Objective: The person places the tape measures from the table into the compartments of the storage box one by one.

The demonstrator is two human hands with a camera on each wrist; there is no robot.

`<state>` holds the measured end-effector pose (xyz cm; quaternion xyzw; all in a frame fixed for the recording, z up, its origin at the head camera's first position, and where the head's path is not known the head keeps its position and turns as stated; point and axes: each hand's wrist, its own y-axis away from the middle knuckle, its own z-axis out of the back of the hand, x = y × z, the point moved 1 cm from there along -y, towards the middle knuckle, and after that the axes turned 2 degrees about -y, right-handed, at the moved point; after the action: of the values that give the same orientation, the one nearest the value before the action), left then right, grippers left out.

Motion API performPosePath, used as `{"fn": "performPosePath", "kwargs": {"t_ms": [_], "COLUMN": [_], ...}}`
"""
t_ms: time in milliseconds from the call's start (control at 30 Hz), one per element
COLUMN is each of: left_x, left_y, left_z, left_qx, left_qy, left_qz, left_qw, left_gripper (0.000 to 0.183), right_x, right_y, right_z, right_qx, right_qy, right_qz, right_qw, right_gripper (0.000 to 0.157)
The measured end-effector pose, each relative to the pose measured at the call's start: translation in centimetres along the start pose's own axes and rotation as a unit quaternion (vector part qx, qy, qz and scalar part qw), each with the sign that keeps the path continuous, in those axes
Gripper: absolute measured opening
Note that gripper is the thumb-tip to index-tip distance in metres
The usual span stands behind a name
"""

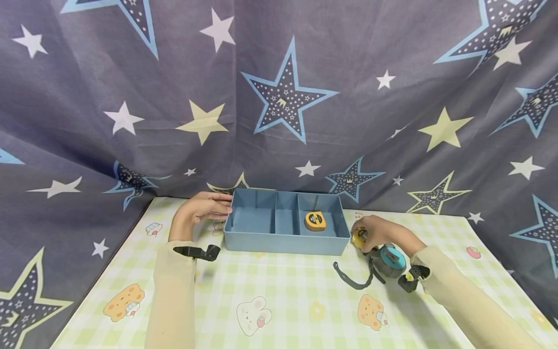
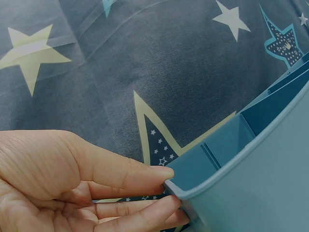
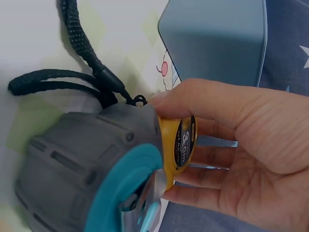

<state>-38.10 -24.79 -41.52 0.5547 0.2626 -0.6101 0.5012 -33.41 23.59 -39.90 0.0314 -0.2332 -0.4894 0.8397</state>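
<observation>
A blue-grey box [image 1: 285,245] with three compartments stands near the back of the table. One yellow tape measure [image 1: 315,221] lies in its right compartment. My left hand [image 1: 205,207] touches the box's left end; in the left wrist view its thumb and fingertips rest at the box corner [image 2: 186,193], fingers fairly straight. To the right of the box, my right hand [image 1: 378,229] grips another yellow tape measure [image 3: 179,145] between thumb and fingers. Right beside it sits a larger grey and teal tape measure [image 1: 393,257] with a black cord strap [image 1: 353,283].
A green-and-white checked cloth [image 1: 287,281] with cartoon prints covers the table. Behind the box hangs a dark curtain [image 1: 270,160] printed with stars. Black camera mounts [image 1: 205,252] sit on both wrists.
</observation>
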Motion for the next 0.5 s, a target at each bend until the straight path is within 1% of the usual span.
{"fn": "performPosePath", "kwargs": {"t_ms": [167, 233, 500], "left_x": [0.04, 0.03, -0.16], "left_y": [-0.05, -0.02, 0.18], "left_z": [-0.01, -0.04, -0.25], "left_qx": [0.003, 0.002, 0.004], "left_qy": [0.005, 0.006, 0.007], "left_qz": [0.0, 0.002, -0.003], "left_qw": [1.0, 1.0, 1.0], "left_gripper": [0.067, 0.067, 0.067], "right_x": [-0.12, -0.19, -0.64], "right_y": [-0.01, 0.03, 0.32], "right_z": [-0.17, -0.21, -0.26], "right_qx": [-0.002, -0.004, -0.023], "right_qy": [-0.01, -0.009, -0.021], "right_qz": [-0.015, -0.015, 0.005], "right_qw": [1.0, 1.0, 1.0], "right_gripper": [0.052, 0.054, 0.055]}}
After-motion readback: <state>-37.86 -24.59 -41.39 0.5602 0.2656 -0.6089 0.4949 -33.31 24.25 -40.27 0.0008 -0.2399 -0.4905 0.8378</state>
